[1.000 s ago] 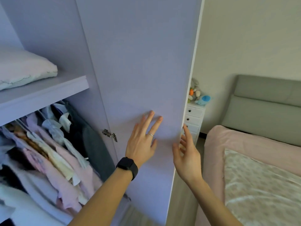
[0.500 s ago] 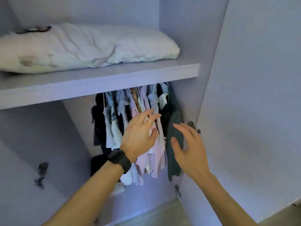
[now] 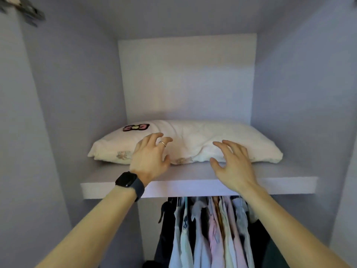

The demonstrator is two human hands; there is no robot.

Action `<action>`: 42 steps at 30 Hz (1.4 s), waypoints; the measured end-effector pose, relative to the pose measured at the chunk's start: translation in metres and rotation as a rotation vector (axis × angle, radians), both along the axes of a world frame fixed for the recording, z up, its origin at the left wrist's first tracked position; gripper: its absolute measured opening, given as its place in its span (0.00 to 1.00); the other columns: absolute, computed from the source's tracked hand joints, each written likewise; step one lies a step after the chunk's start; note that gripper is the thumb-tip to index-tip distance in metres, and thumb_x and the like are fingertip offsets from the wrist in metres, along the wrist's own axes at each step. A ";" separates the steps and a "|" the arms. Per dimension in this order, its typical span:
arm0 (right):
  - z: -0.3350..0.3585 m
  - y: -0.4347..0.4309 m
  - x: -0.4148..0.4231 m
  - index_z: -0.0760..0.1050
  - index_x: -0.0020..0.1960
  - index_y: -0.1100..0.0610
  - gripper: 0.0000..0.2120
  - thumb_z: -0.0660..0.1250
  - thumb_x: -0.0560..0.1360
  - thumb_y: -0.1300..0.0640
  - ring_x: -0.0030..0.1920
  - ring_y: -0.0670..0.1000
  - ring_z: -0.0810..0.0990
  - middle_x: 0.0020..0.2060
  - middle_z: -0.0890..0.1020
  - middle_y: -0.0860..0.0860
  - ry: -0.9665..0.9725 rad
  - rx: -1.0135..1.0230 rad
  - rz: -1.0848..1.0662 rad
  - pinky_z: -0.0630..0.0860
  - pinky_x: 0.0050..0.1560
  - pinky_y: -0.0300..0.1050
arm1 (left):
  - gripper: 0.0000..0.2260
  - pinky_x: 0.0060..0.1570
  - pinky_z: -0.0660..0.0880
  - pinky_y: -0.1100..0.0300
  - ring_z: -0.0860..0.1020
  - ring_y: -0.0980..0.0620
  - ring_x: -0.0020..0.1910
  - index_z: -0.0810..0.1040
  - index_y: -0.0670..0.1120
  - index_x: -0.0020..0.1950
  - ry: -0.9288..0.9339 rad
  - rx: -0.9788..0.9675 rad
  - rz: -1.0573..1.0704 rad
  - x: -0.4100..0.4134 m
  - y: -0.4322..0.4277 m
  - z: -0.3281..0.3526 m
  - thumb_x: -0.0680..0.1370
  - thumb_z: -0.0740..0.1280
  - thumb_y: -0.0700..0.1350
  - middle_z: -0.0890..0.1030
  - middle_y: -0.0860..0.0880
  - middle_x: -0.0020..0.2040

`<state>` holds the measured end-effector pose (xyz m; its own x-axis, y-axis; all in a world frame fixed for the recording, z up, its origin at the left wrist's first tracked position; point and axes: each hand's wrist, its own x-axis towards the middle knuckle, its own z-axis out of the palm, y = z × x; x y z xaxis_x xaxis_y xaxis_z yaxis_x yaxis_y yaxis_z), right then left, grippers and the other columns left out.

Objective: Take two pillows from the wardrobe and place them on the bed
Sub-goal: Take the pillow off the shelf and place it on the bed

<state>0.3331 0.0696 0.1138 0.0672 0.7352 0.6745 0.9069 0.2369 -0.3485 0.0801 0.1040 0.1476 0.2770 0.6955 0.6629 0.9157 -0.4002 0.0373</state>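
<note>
A cream pillow [image 3: 193, 140] with a pink bow patch and faint flower prints lies on the wardrobe shelf [image 3: 193, 187]. My left hand [image 3: 150, 157], with a ring and a dark watch on the wrist, reaches over the pillow's front left part, fingers spread and slightly bent. My right hand [image 3: 232, 165] hovers at the pillow's front edge to the right, fingers spread. Neither hand grips the pillow. Only one pillow is in view. The bed is out of view.
Below the shelf, several light shirts and dark garments [image 3: 210, 233] hang on a rail. The wardrobe's side walls [image 3: 67, 113] stand on both sides, and the back panel [image 3: 187, 78] rises behind the pillow. A hinge [image 3: 25, 8] shows at the top left.
My view has swung from the open door and bed to face the shelf. Both hands rose from the hanging clothes up to the pillow's front edge.
</note>
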 end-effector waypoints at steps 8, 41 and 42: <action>0.005 0.094 0.021 0.41 0.78 0.35 0.40 0.62 0.75 0.39 0.79 0.59 0.48 0.79 0.53 0.47 -0.287 -0.422 -0.275 0.46 0.76 0.66 | 0.46 0.74 0.44 0.34 0.44 0.35 0.79 0.37 0.63 0.79 0.200 -0.251 0.240 -0.032 0.112 -0.009 0.73 0.67 0.60 0.46 0.45 0.82; -0.110 -0.146 -0.091 0.74 0.56 0.54 0.25 0.72 0.60 0.56 0.37 0.56 0.76 0.42 0.74 0.52 -0.355 -0.091 -0.160 0.66 0.31 0.45 | 0.50 0.75 0.55 0.37 0.48 0.32 0.78 0.41 0.54 0.81 -1.054 -0.644 0.120 0.030 -0.096 -0.060 0.70 0.60 0.75 0.32 0.44 0.80; -0.113 -0.151 -0.095 0.73 0.58 0.53 0.24 0.72 0.63 0.53 0.38 0.55 0.76 0.44 0.74 0.51 -0.333 -0.119 -0.093 0.66 0.32 0.45 | 0.52 0.75 0.57 0.37 0.50 0.31 0.78 0.40 0.55 0.81 -1.084 -0.631 0.106 0.031 -0.094 -0.061 0.69 0.63 0.76 0.32 0.45 0.79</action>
<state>0.2383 -0.0811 0.0003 -0.0715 0.8110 0.5806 0.9911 0.1235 -0.0505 0.1111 0.0099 0.0861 -0.2773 0.9590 0.0588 0.3210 0.0348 0.9464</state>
